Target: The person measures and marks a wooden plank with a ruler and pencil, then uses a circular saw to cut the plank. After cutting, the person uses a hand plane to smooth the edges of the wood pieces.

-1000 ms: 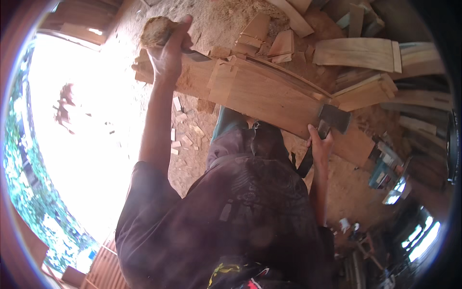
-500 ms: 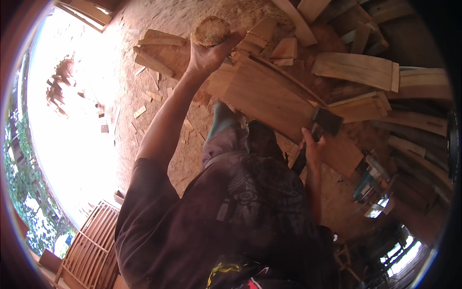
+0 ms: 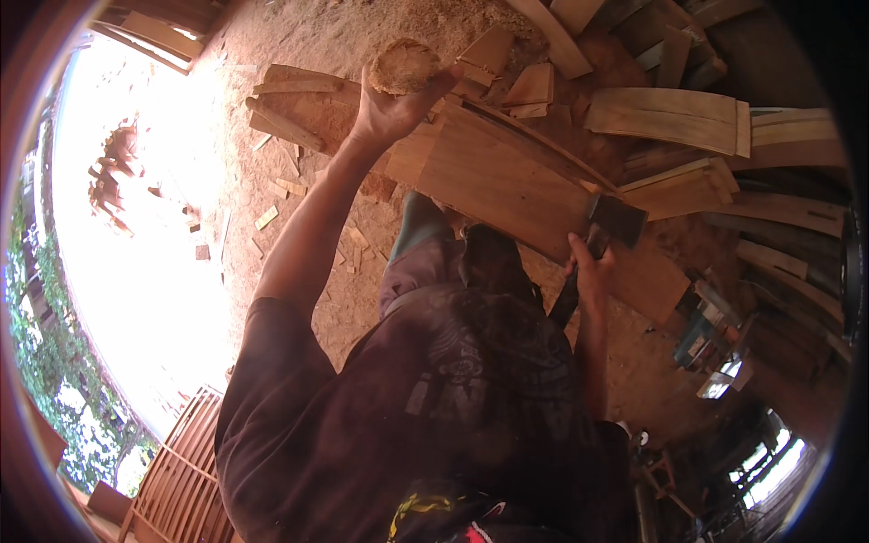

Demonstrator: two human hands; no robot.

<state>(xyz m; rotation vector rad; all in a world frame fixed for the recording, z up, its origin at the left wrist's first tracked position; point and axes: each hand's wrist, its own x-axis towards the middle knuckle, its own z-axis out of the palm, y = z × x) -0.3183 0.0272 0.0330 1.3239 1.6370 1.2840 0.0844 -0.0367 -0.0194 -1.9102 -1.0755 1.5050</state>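
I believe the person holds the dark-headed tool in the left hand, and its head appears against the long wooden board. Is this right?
Not quite: the dark-headed tool is in the right hand, not the left hand, as the head camera view shows. Its head does appear against the long wooden board.

We note a brown, dusty floor strewn with small wood offcuts left of centre; curved boards lie piled at upper right.

Bare left hand extends forward on outstretched left forearm, gripping; bare right hand, lower, also grips.
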